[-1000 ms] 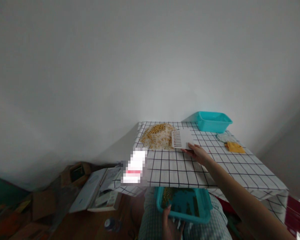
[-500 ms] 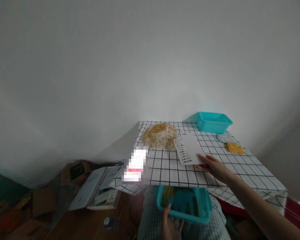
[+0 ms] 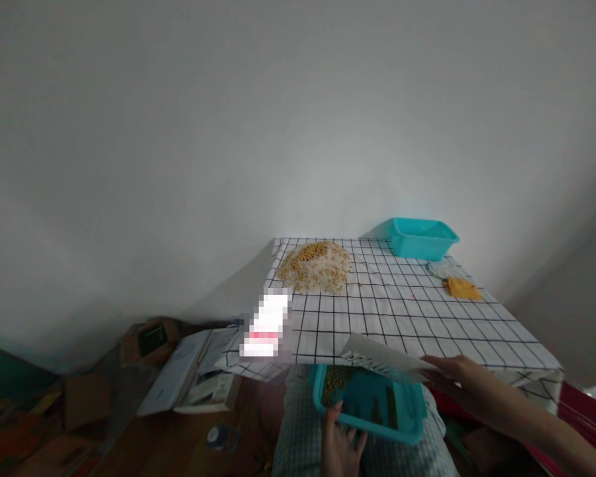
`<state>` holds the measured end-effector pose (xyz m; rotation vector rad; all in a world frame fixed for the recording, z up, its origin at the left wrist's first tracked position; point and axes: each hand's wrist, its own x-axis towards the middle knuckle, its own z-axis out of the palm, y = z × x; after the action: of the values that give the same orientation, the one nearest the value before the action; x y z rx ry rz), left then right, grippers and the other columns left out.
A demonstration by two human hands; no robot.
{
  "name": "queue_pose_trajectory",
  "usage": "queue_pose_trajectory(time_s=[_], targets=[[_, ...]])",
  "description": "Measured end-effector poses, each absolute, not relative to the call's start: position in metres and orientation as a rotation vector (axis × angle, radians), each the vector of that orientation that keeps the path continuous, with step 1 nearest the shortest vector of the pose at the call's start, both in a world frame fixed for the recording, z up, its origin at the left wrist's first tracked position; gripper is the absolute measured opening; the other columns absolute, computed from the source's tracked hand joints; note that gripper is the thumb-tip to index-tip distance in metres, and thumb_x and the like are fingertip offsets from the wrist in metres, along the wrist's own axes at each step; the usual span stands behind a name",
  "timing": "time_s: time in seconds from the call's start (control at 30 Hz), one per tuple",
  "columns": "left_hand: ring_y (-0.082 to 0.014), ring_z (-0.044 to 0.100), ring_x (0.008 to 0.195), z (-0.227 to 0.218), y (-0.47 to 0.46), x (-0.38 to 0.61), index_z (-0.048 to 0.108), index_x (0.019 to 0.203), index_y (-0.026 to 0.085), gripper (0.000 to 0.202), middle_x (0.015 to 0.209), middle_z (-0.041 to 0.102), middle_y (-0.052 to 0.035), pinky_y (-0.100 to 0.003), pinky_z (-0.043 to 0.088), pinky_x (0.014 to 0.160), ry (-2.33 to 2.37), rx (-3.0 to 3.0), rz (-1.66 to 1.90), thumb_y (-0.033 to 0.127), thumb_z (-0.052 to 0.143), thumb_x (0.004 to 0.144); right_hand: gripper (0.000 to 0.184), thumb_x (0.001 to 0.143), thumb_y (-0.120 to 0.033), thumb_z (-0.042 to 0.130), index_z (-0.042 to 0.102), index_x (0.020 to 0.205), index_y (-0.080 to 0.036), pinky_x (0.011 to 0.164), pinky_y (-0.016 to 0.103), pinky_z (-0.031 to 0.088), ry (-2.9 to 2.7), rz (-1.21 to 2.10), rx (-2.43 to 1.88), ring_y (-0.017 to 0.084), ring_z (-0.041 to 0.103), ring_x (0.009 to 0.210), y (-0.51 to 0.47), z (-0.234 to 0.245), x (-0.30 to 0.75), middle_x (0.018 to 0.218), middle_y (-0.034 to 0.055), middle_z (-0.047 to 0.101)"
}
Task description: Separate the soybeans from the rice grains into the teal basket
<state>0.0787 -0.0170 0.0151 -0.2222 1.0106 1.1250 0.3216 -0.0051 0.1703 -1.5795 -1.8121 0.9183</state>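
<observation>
Bare grey wall (image 3: 228, 132) fills most of what we see, and below it stands a table (image 3: 402, 311) covered with a white cloth ruled in black squares. Near the table's far left corner lies a pile of beans (image 3: 315, 266), yellow ones mixed with pale grains. At the far right edge sits a teal tub (image 3: 422, 238), and just in front of it we see a clear lid (image 3: 440, 268) and a yellow cloth (image 3: 461, 288) touching each other.

Our right hand (image 3: 459, 381) is at the near edge of the table and pinches a white board (image 3: 377, 358) by its right end, fingers closed on it. The board is tilted, its left end low, and hangs past the table edge, just above a teal tray (image 3: 372, 404) that rests on our lap (image 3: 298, 437) in checked trousers. Slots show faintly along the board's lower side. Some beans lie in the tray's left part.

Our left hand (image 3: 340, 444) grips the tray at its near rim, one fingertip hooked over the edge while the rest of the hand sits under it.

On the floor to the left we see a cardboard box (image 3: 151, 338) and a stack of papers (image 3: 198, 377), both well apart from the hands.
</observation>
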Motion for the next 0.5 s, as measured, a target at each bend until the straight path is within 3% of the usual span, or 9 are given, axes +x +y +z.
queue_pose_trajectory(time_s=[0.17,0.5], targets=[[-0.0301,0.062,0.104,0.026,-0.019,0.077,0.054,0.107,0.027,0.037,0.120,0.062,-0.0106,-0.045,0.045,0.086,1.003,-0.217,1.122,0.043,0.060,0.074,0.026,0.088,-0.046,0.059,0.075,0.101,-0.031,0.073,0.032,0.057,-1.957,0.989,-1.555,0.026,0.073,0.088,-0.011,0.190,0.309,0.090,0.0064,0.077],[-0.0349,0.058,0.117,0.018,-0.022,0.080,0.055,0.102,0.025,0.036,0.115,0.065,-0.0105,-0.046,0.045,0.090,0.982,-0.252,1.150,0.039,0.063,0.070,0.031,0.095,-0.043,0.048,0.071,0.112,-0.032,0.077,0.032,0.056,-2.073,0.954,-1.547,0.025,0.072,0.090,-0.022,0.181,0.320,0.099,0.0059,0.076]])
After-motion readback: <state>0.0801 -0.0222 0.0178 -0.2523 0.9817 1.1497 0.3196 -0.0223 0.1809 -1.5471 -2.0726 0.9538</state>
